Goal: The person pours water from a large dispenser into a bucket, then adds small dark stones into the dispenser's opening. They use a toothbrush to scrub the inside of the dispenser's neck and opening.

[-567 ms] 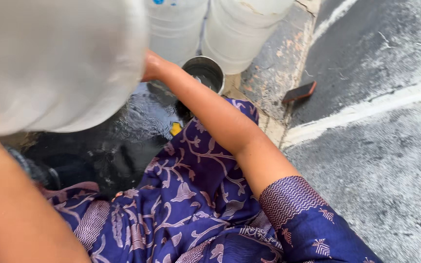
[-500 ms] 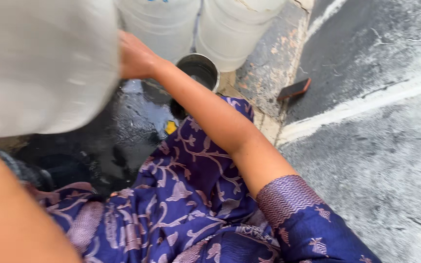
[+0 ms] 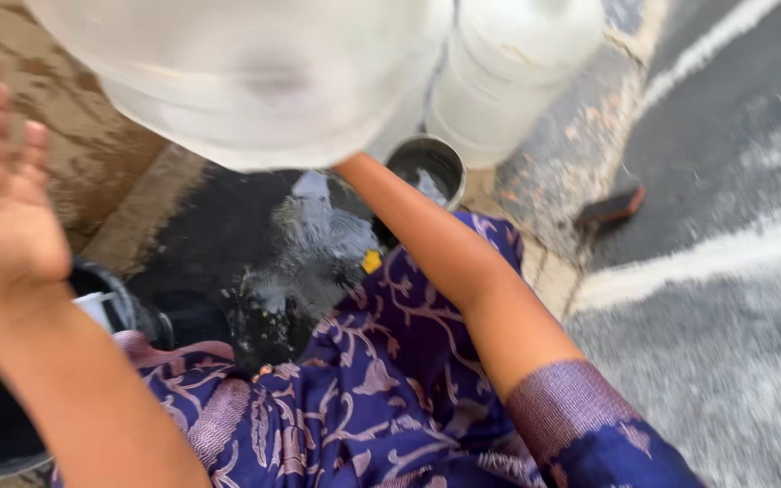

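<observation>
— What sort of place is this?

— Outdoors, on wet dark pavement [image 3: 228, 235] beside a grey asphalt road [image 3: 725, 361] with a white painted line [image 3: 707, 258] across it. A worn concrete kerb strip [image 3: 553, 172] runs between the two.

— What is closest to the hands?

— A big translucent white water jug [image 3: 255, 81], blurred, filling the top of the head view. It is lifted and tilted above the wet ground. The right arm [image 3: 463, 271] reaches up under it, and the right hand is hidden behind its lower edge, so I cannot tell whether that hand grips it or only touches it.

— And the other hand?

— The left hand [image 3: 2, 190] is raised at the left edge, fingers spread and loose, holding nothing, apart from the jug.

— What lies around the jug?

— Just behind it stand a second white jug [image 3: 517, 72] and, at its foot, a round metal pot [image 3: 427, 167] with a dark inside. Water splashes on the pavement below, next to a small yellow object [image 3: 371, 261]. A black bucket [image 3: 11, 398] sits at lower left under the left forearm. The person's blue patterned garment [image 3: 372, 398] covers the lap. A small dark block with a reddish edge [image 3: 609, 208] lies near the kerb, well apart.
</observation>
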